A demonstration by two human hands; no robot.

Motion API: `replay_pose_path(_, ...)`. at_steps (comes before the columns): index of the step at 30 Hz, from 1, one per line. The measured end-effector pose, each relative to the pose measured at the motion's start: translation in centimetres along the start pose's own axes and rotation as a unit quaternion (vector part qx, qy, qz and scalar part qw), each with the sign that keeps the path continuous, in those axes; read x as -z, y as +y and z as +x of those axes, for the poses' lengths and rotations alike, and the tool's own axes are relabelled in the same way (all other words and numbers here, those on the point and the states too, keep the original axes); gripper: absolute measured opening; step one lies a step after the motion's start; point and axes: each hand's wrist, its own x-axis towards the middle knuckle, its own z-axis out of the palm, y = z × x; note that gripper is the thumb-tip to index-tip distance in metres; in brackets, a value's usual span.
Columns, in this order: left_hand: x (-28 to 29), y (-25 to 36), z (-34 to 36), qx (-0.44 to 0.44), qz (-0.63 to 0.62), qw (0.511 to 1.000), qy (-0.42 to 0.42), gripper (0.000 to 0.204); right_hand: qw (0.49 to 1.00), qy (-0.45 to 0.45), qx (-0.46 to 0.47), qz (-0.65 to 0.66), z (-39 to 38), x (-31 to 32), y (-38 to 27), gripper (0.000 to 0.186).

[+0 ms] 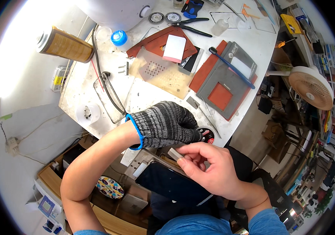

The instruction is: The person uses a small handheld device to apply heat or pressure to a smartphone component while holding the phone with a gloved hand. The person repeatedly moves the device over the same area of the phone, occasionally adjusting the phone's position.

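A black-and-grey striped knit glove with a blue cuff covers my left hand (163, 125) at the near edge of the workbench. Its fingers curl closed, and whatever they may hold is hidden. Beside those fingertips lies a round black-and-red tin (206, 135), partly covered. Bare, my right hand (214, 166) pinches a small grey rectangular block (175, 154) between thumb and fingers. Just under both hands is a flat device with a dark glossy screen (171, 184), at the bench edge next to a metal plate with holes (136, 167).
On the white workbench (130, 100) lie grey and red mats (230, 78) with a blue toothbrush (234, 68), a perforated translucent sheet (161, 74), black-handled pliers (191, 26) and a blue-capped jar (120, 39). A spray can (67, 45) stands left; a fan (311, 88) is right.
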Motion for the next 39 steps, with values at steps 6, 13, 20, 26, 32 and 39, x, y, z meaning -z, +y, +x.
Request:
replay_pose_path(6, 0.1, 0.4, -0.1, 0.039, -0.033, 0.998, -0.022, 0.031, 0.964, 0.093, 0.203, -0.145, -0.7, -1.6, 0.3, 0.020)
replay_pose_path(13, 0.1, 0.3, 0.0, 0.056, -0.047, 0.997, -0.029, 0.031, 0.869, 0.175, 0.333, -0.320, -0.8, -2.9, 0.8, 0.032)
replay_pose_path(20, 0.1, 0.4, -0.1, 0.063, -0.050, 0.996, -0.034, 0.031, 0.877, 0.189, 0.316, -0.310, -1.0, -3.4, 0.6, 0.039)
replay_pose_path(26, 0.1, 0.3, 0.1, 0.054, -0.026, 0.997, -0.040, 0.032, 0.869, 0.178, 0.318, -0.336, -1.0, -3.5, 0.6, 0.041)
replay_pose_path(32, 0.0, 0.1, 0.2, 0.041, -0.005, 0.999, -0.035, 0.034, 0.867, 0.172, 0.319, -0.343, -1.0, -3.5, 0.9, 0.041)
replay_pose_path(39, 0.0, 0.0, 0.1, 0.033, -0.008, 0.999, -0.032, 0.034, 0.870, 0.162, 0.319, -0.340, -1.1, -3.4, 0.9, 0.041)
